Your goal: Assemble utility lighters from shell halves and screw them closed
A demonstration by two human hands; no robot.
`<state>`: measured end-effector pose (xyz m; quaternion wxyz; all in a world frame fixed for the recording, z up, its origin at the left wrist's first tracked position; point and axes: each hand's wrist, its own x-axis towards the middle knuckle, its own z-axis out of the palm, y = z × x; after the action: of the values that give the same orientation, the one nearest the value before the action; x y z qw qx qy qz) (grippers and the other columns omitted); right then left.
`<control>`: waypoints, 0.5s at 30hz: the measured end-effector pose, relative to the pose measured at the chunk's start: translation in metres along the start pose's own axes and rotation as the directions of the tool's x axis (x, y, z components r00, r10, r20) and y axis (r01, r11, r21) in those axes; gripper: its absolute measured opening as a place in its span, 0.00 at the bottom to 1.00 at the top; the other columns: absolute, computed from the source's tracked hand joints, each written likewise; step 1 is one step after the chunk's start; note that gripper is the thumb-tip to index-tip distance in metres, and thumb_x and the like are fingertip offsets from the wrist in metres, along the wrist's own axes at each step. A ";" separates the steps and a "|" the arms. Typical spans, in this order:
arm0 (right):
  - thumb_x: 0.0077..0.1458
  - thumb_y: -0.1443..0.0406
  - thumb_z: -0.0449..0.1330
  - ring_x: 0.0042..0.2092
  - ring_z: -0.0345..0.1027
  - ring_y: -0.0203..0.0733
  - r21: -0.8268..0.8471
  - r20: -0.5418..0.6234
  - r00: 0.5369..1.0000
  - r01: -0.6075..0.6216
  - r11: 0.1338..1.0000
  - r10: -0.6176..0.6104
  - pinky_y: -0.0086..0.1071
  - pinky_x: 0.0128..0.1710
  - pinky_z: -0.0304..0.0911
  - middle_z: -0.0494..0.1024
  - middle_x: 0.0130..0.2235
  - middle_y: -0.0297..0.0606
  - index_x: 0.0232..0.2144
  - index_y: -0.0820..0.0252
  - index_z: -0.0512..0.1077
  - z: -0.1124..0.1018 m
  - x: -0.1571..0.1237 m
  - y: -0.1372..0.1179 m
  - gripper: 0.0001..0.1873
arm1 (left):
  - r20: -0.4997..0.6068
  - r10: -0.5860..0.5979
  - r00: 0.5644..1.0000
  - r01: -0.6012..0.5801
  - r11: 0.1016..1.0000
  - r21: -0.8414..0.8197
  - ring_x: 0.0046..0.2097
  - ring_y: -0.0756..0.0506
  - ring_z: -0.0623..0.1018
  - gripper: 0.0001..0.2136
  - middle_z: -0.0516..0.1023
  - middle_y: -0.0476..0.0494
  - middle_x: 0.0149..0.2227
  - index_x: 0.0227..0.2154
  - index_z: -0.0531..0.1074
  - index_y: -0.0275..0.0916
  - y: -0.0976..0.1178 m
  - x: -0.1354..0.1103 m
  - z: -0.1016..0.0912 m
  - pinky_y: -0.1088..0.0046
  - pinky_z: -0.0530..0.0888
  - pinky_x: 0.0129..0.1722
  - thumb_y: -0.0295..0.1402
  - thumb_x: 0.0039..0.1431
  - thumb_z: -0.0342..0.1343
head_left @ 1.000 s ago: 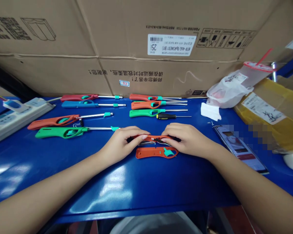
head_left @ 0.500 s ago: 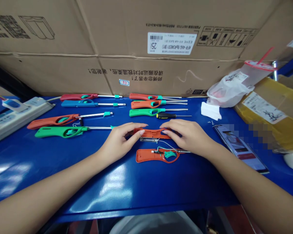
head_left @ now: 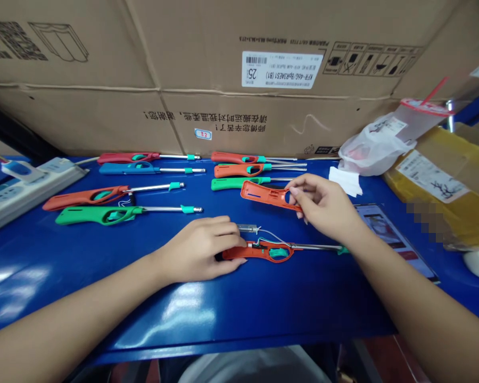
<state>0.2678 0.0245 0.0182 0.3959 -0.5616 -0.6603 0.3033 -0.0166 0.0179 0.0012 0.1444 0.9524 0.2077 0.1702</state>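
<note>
My right hand [head_left: 317, 202] pinches the right end of an orange shell half [head_left: 265, 196] of a long-nosed lighter, holding it tilted above the table. Around the handle end of the opened orange lighter [head_left: 269, 259] my left hand [head_left: 211, 247] has closed its thumb and fingers. This opened half lies flat, with a green trigger, thin wires and a metal tube [head_left: 317, 247] reaching right to a green tip. Just behind it lies a clear fuel tank [head_left: 248, 228], joined by a thin pale tube and partly covered by my left fingers.
More long-nosed lighters lie behind, including a green one [head_left: 99, 215] and a blue one [head_left: 130, 168]. At left is a power strip [head_left: 51, 173]. Rightward are a phone [head_left: 413, 255], white paper [head_left: 344, 181], a bagged cup [head_left: 377, 146] and a taped box [head_left: 431, 186]. A large carton [head_left: 207, 69] stands behind.
My right hand has lifted the orange shell half up and to the right. My left hand has let go of it, moved nearer and taken hold of the opened lighter's handle.
</note>
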 end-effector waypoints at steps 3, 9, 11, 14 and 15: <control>0.61 0.56 0.61 0.21 0.66 0.32 0.127 0.224 0.972 -0.099 0.987 0.069 0.29 0.19 0.65 0.75 0.29 0.33 0.37 0.58 0.70 -0.005 -0.003 -0.008 0.11 | -0.020 -0.067 0.998 0.066 0.995 -0.073 0.41 0.45 0.80 0.07 0.81 0.42 0.40 0.42 0.78 0.37 -0.004 0.000 0.003 0.71 0.74 0.41 0.34 0.67 0.58; 0.63 0.64 0.60 0.30 0.71 0.35 -0.078 0.665 0.744 0.154 0.985 -0.063 0.29 0.29 0.64 0.79 0.31 0.33 0.34 0.57 0.77 -0.008 -0.016 -0.024 0.06 | -0.073 -0.198 0.978 0.188 0.974 -0.124 0.37 0.47 0.78 0.08 0.78 0.43 0.38 0.43 0.79 0.35 -0.006 0.000 0.006 0.72 0.74 0.38 0.33 0.65 0.60; 0.61 0.66 0.62 0.33 0.71 0.36 -0.145 0.675 0.730 0.277 0.950 -0.110 0.30 0.31 0.62 0.81 0.33 0.33 0.34 0.57 0.78 -0.005 -0.019 -0.026 0.05 | -0.093 -0.219 0.971 0.206 0.970 -0.130 0.37 0.47 0.78 0.08 0.77 0.43 0.38 0.42 0.79 0.35 -0.007 0.000 0.007 0.72 0.74 0.38 0.33 0.65 0.60; 0.61 0.69 0.62 0.36 0.72 0.37 -0.209 0.673 0.727 0.363 0.908 -0.135 0.31 0.35 0.62 0.81 0.34 0.34 0.34 0.56 0.79 -0.002 -0.019 -0.024 0.06 | -0.110 -0.233 0.966 0.218 0.967 -0.133 0.37 0.48 0.78 0.08 0.77 0.44 0.38 0.42 0.79 0.36 -0.007 0.000 0.008 0.72 0.74 0.38 0.34 0.66 0.60; 0.61 0.69 0.62 0.38 0.72 0.38 -0.218 0.673 0.724 0.386 0.896 -0.148 0.32 0.37 0.62 0.81 0.35 0.34 0.33 0.56 0.79 -0.001 -0.018 -0.022 0.05 | -0.112 -0.236 0.965 0.222 0.967 -0.127 0.37 0.48 0.78 0.08 0.78 0.44 0.38 0.42 0.79 0.36 -0.008 0.000 0.008 0.72 0.74 0.38 0.35 0.66 0.61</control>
<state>0.2589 0.0023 0.0341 0.0822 -0.3811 -0.8723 0.2952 -0.0161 0.0230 -0.0083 0.2037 0.8996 0.3151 0.2237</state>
